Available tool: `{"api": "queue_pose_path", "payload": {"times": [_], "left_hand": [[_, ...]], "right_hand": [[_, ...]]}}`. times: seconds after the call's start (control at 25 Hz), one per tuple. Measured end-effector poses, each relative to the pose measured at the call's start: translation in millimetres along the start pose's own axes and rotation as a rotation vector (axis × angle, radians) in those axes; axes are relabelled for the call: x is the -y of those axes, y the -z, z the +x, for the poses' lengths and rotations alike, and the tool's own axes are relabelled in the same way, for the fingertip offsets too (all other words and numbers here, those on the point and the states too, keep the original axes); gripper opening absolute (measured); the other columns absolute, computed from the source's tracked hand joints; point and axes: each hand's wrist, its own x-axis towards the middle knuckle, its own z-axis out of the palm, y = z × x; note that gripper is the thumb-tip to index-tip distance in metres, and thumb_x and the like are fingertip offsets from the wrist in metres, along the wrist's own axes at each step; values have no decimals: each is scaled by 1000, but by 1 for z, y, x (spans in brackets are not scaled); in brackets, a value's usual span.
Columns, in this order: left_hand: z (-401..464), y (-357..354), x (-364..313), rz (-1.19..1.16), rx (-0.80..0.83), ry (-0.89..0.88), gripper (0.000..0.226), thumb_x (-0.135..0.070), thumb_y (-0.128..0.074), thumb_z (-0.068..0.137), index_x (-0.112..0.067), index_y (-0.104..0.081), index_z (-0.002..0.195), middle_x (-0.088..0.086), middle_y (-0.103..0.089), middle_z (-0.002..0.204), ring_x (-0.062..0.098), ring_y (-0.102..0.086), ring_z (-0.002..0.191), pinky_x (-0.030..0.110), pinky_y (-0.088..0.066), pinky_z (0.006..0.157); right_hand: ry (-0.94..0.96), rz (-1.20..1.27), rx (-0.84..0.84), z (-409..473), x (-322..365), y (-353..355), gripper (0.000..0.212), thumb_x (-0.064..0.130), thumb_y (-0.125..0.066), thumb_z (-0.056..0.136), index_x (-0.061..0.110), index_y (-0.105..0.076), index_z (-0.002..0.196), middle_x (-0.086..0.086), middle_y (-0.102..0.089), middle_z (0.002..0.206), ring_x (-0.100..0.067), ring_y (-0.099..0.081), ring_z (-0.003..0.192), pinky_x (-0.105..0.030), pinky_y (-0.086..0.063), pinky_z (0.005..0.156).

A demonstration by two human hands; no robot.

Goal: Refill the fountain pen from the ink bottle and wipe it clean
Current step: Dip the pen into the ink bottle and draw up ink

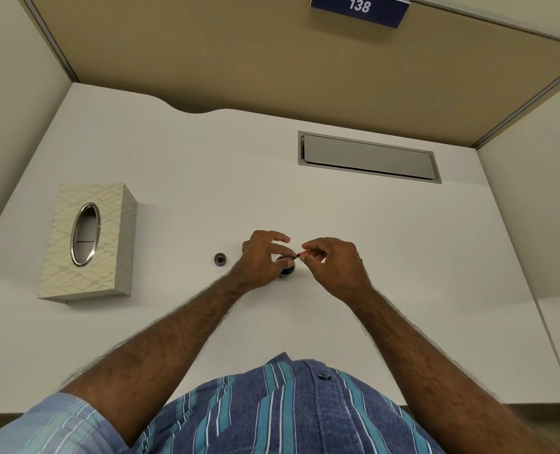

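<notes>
The counter (180, 178) is plain white. Left of the dark, glossy ink bottle (287, 269), the tissue box (85, 244) shows a cream and pale-gold leaf-like weave with a silver oval ring. The bottle cap (220, 259) is dark with a silvery rim. The pen piece (303, 254) looks red-orange. The shirt (291, 411) is blue denim with teal and white stripes.

cap (220, 259) left of ink bottle (287, 270)
</notes>
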Motion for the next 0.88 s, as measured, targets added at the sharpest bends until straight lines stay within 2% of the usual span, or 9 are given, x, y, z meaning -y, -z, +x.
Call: {"api": "queue_pose_path", "payload": {"times": [0.16, 0.36, 0.48, 0.56, 0.64, 0.72, 0.76, 0.88], "left_hand": [[0, -1, 1, 3, -1, 3, 14, -34, -79, 88, -36, -80, 102, -24, -60, 131, 8, -37, 134, 36, -20, 108], [-2, 0, -1, -13, -18, 9, 35, -36, -80, 87, -31, -74, 121, -33, -55, 127, 8, -38, 134, 42, -28, 114], [-3, 3, -2, -2, -30, 9, 41, -37, -82, 85, -29, -73, 125, -14, -61, 137, 15, -40, 136, 47, -32, 114], [-5, 7, -2, -26, -62, 1, 42, -34, -84, 84, -27, -74, 125, -7, -63, 136, 18, -43, 135, 46, -35, 113], [-7, 12, -3, -85, -98, -12, 37, -28, -83, 86, -23, -75, 122, -5, -66, 132, 9, -48, 130, 42, -39, 112], [-9, 20, -5, -182, -125, 15, 30, -23, -79, 90, -21, -76, 119, -8, -69, 127, -11, -53, 118, 34, -47, 106], [-11, 25, -7, -225, -144, 47, 27, -23, -78, 91, -22, -76, 117, -10, -70, 125, -13, -57, 114, 32, -50, 100], [-17, 44, -8, -315, -236, 123, 23, -24, -75, 93, -22, -76, 116, -9, -72, 119, 4, -66, 108, 32, -55, 90]], "right_hand": [[-14, 19, -10, -1, -3, -3, 14, 26, -79, 91, 22, -82, 105, 11, -78, 91, 18, -59, 74, 4, -39, 72], [-54, 70, -20, -1, -7, -5, 10, 26, -80, 90, 23, -82, 99, 19, -71, 82, 17, -63, 74, 3, -42, 70], [-69, 121, -27, -2, -9, -4, 8, 23, -80, 90, 21, -82, 98, 20, -71, 81, 18, -64, 79, 1, -44, 71], [-76, 151, -28, -2, -10, -3, 8, 22, -80, 90, 20, -82, 97, 19, -72, 82, 17, -65, 81, 0, -45, 71], [-81, 170, -28, -3, -10, -2, 7, 22, -80, 90, 21, -82, 96, 18, -73, 82, 16, -66, 81, 0, -45, 71], [-85, 186, -29, -4, -10, -2, 6, 23, -80, 89, 23, -81, 95, 19, -73, 82, 14, -66, 81, 0, -45, 70], [-86, 191, -30, -5, -10, -2, 5, 23, -80, 89, 24, -81, 94, 20, -73, 83, 14, -67, 81, -1, -46, 70], [-89, 218, -39, -6, -10, -1, 4, 23, -81, 89, 25, -80, 92, 19, -75, 84, 10, -68, 82, -2, -47, 71]]}}
